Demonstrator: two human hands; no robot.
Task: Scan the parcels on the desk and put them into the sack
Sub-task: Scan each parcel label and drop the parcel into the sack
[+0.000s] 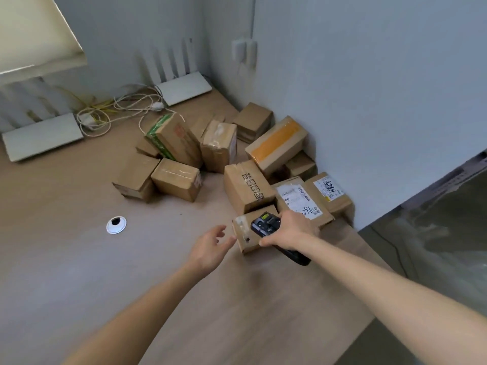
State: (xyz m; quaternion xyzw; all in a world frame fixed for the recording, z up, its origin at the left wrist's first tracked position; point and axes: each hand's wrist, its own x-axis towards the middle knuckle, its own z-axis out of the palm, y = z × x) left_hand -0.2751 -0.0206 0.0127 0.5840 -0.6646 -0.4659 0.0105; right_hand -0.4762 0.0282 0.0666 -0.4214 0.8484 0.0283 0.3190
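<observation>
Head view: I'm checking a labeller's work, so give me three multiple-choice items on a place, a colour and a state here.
1. Where is the scanner?
A. over the nearest small parcel
B. beside the cables
C. on the floor

2. What colour is the wide tape on the parcel leaning at the wall?
A. blue
B. orange
C. black

3. How is the left hand?
A. gripping a parcel
B. fist
C. open, fingers at the small parcel's edge

Answers: 1 A, the right hand holds it there; 2 B, an orange band; 3 C, fingers relaxed, holding nothing.

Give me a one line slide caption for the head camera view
Right hand holds a scanner over a small parcel as the open left hand reaches for it.
</observation>
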